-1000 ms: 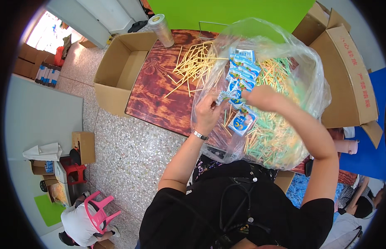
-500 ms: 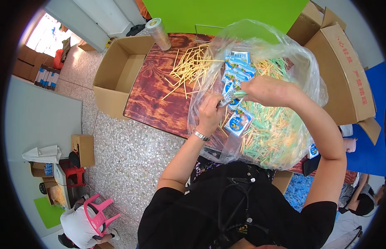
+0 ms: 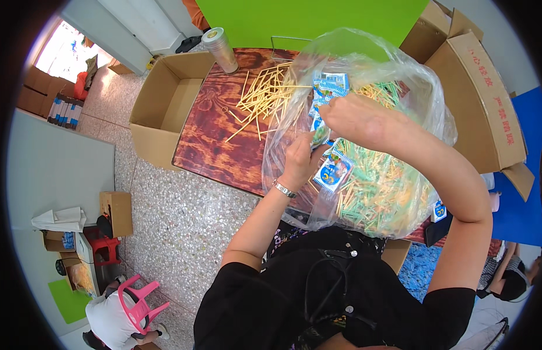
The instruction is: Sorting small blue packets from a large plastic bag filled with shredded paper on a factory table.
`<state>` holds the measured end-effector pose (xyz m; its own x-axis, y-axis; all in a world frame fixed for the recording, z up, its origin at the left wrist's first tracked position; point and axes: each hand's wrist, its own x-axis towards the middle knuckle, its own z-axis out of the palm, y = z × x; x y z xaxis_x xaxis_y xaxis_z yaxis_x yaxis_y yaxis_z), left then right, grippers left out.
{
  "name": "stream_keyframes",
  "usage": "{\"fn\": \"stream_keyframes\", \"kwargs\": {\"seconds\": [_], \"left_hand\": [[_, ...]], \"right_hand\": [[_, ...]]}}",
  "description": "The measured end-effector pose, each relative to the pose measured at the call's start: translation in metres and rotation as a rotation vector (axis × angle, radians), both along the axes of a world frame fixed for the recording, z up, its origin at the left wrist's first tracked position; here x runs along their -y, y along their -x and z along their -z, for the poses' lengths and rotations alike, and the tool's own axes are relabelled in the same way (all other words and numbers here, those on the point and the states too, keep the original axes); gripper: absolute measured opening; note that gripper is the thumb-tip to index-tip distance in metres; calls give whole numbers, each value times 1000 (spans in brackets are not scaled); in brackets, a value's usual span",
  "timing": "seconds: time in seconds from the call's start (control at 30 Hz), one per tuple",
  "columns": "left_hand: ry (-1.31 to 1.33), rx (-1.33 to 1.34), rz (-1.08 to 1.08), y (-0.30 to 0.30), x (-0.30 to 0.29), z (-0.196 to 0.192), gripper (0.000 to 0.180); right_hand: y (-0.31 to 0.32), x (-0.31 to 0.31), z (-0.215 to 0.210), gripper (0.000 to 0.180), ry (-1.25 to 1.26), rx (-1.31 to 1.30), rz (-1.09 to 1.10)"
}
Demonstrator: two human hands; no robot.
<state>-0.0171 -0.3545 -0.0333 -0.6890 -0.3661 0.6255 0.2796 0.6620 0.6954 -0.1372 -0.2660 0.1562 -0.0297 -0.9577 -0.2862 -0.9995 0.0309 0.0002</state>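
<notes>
A large clear plastic bag lies on the table before me, filled with thin green and yellow sticks. Small blue-and-white packets sit in a row over its left part, and another packet rests closer to my body. My left hand, with a metal watch on the wrist, pinches a small packet that shows green inside. Directly above this packet is my right hand, its fingers closed and pressed together; what they grip is hidden.
Loose yellow sticks are heaped on the red-brown wooden table, near a stack of clear cups. Open cardboard boxes stand left and right. A green panel closes off the far side. Another person is at lower left.
My right hand has moved left and slightly up, over the packet. The green bits once visible between both hands now show inside the packet at my left fingers.
</notes>
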Motion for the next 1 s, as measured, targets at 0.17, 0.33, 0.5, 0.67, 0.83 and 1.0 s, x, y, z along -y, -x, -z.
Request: {"fn": "stream_keyframes", "kwargs": {"seconds": [0.17,0.33,0.5,0.67,0.83,1.0], "left_hand": [[22,23,47,0,4,-2,39],[-33,108,135,-3,8,-1,52],[67,93,-74,-8,12,10,53],[274,227,93,2,3,42,27],[230,324,120,9,0,58,24],[230,346,129,10,-3,55,26]], "right_hand": [[24,-19,13,27,275,195,-30],[32,-28,66,20,343,387,39],[29,-40,135,22,664,598,340],[29,-47,185,23,639,575,667],[10,-73,197,32,299,390,607],[-7,-88,203,33,225,143,632]]}}
